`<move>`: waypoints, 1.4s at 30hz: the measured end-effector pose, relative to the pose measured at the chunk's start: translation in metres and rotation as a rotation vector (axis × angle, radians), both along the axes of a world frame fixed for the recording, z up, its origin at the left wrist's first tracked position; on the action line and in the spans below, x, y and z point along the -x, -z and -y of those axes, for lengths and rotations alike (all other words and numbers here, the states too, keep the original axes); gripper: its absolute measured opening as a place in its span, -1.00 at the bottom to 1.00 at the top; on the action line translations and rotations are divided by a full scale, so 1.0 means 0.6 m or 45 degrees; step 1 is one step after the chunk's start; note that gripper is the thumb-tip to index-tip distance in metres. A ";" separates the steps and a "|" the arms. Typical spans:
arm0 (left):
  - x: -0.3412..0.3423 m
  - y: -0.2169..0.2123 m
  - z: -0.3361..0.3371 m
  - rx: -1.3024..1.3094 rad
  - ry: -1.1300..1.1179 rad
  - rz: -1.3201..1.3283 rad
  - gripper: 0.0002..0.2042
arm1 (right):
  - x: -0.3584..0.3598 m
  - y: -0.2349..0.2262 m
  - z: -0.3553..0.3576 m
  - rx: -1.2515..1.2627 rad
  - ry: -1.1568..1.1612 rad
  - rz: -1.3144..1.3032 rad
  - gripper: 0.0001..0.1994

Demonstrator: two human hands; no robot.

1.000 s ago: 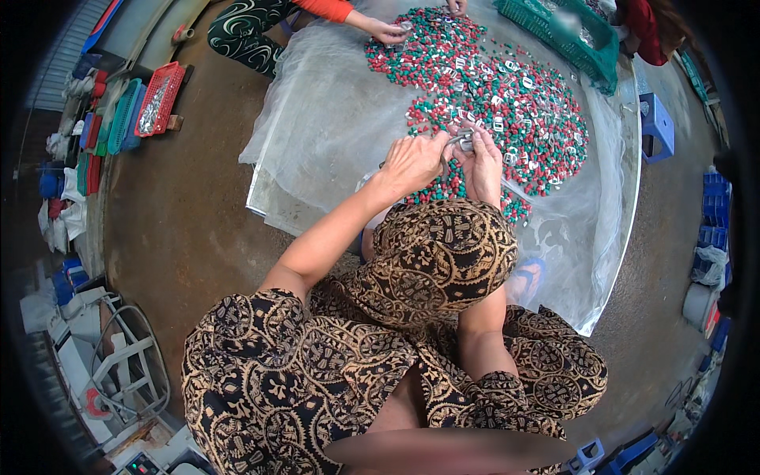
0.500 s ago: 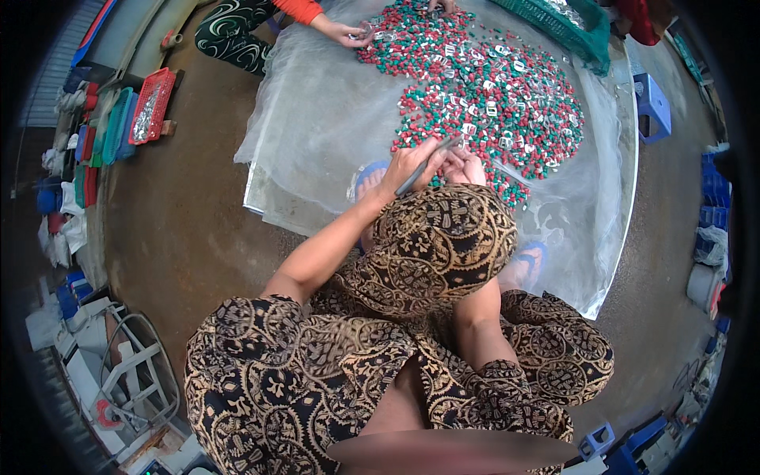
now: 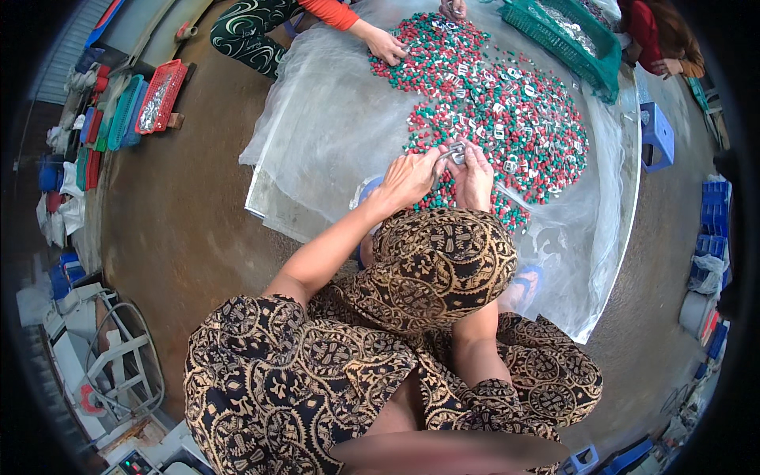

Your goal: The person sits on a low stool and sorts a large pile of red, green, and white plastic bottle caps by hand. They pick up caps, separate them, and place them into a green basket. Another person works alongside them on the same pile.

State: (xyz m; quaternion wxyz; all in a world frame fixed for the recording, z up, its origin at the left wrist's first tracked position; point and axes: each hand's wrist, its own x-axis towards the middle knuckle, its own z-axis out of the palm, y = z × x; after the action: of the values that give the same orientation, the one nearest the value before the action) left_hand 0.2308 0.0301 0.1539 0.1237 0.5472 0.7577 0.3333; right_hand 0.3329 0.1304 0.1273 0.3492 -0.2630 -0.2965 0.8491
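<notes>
My left hand (image 3: 408, 180) is closed round a slim dark grey tool, mostly hidden by the fingers. My right hand (image 3: 475, 178) pinches a small silvery buckle-shaped metal piece (image 3: 457, 150), and the left fingertips meet it there. Both hands are held together just beyond my patterned knee, over the near edge of a wide pile of small red and green pieces (image 3: 507, 119). Many similar silvery and white frame-shaped pieces lie scattered among them.
The pile rests on clear sheeting (image 3: 332, 127) over a low pale surface. Across from me a co-worker's hand (image 3: 386, 47) reaches into the pile. A green basket (image 3: 554, 39) stands at the far right, and a blue stool (image 3: 657, 134) beyond the right edge. A red basket (image 3: 160, 95) is at left.
My hands have drawn slightly apart and the metal piece now shows between the fingertips. The dark tool has turned and is less visible. The co-worker's hand has moved onto the pile.
</notes>
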 end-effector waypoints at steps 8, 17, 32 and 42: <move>0.007 -0.011 0.008 0.137 0.075 -0.123 -0.83 | -0.003 0.022 0.003 0.143 -0.042 -0.110 -0.78; 0.012 0.046 0.036 -0.068 0.142 0.015 -0.73 | 0.001 0.045 0.015 0.173 -0.034 0.140 -0.82; 0.032 -0.005 0.011 0.373 0.064 -0.113 -0.76 | -0.028 0.071 -0.013 0.530 -0.102 -0.327 -0.64; 0.005 -0.021 0.014 0.266 0.102 0.053 -0.81 | -0.012 0.038 -0.001 0.429 0.077 -0.335 -0.39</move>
State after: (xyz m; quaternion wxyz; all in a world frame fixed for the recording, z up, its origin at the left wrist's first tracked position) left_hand 0.2281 0.0218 0.1667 0.2092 0.5541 0.7631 0.2586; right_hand 0.3404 0.1311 0.1043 0.3612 -0.2136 -0.0942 0.9028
